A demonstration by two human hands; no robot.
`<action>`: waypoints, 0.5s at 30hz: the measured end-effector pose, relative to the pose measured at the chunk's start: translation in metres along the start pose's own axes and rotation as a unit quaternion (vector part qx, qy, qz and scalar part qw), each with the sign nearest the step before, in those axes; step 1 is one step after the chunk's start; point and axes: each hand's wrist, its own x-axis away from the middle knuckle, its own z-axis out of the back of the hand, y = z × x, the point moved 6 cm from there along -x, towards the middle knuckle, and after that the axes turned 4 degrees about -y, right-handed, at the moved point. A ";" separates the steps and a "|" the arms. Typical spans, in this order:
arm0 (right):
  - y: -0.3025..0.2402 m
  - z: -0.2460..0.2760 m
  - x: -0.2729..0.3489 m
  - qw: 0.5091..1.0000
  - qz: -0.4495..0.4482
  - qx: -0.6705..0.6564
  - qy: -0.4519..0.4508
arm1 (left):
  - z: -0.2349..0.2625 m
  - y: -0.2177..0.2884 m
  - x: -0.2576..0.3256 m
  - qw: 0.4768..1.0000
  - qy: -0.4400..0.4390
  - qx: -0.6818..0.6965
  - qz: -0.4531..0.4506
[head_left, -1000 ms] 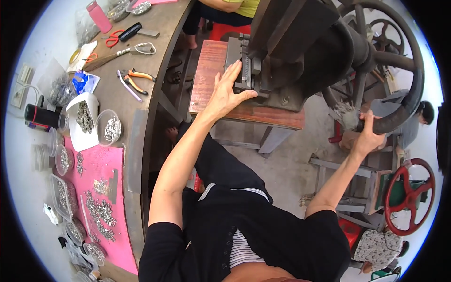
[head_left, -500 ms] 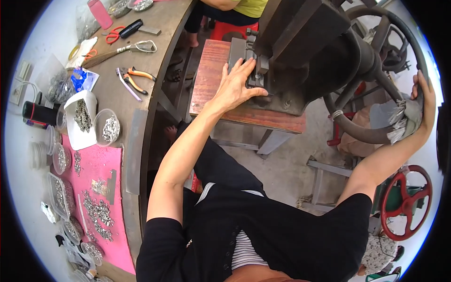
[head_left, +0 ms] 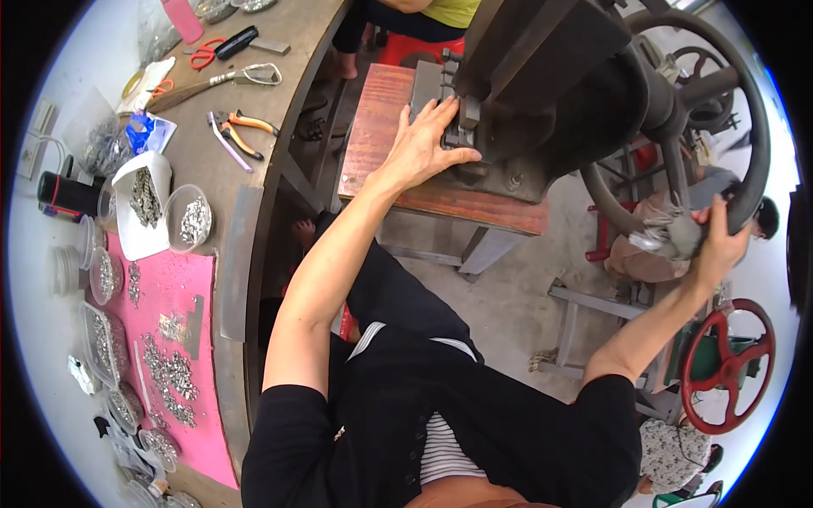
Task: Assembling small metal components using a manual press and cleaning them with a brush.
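My left hand (head_left: 423, 146) lies over the metal die block (head_left: 428, 83) at the foot of a dark screw press (head_left: 555, 76). Its fingers are stretched out together on the block and the thumb points right, near the front of the die. What lies under the palm is hidden. At the right, my right hand (head_left: 721, 241) is wrapped round the rim of the press's large dark handwheel (head_left: 761, 144). Grey rag (head_left: 677, 235) is tied on the rim just left of that hand. The press stands on a reddish wooden stand (head_left: 373, 110) with metal legs.
Left is a workbench (head_left: 254, 102) with pliers (head_left: 251, 131), red-handled scissors (head_left: 203, 55), a brush (head_left: 203, 85) and tubs of small metal parts. More parts lie on a pink mat (head_left: 203, 339). Other people sit nearby. A red handwheel (head_left: 730, 366) is at lower right.
The large handwheel has turned, its rag swinging left along the bottom. My right hand has moved down and left with the rim. My left hand stays at the die block.
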 end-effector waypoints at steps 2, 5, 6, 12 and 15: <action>-0.013 0.012 -0.042 0.995 -0.048 0.057 -0.070 | -0.004 0.001 -0.002 1.000 -0.010 -0.003 0.009; -0.026 0.014 -0.119 0.965 -0.081 0.167 -0.183 | -0.010 0.001 -0.002 1.000 -0.017 0.000 0.011; -0.031 0.003 -0.134 0.966 -0.086 0.141 -0.199 | -0.009 -0.002 -0.001 1.000 -0.016 0.002 0.017; -0.011 0.032 -0.118 0.986 -0.008 0.088 -0.144 | -0.001 0.000 0.002 1.000 -0.009 0.004 0.009; 0.008 0.001 0.022 0.984 0.118 0.079 0.106 | -0.005 0.000 0.005 0.999 -0.028 -0.006 0.017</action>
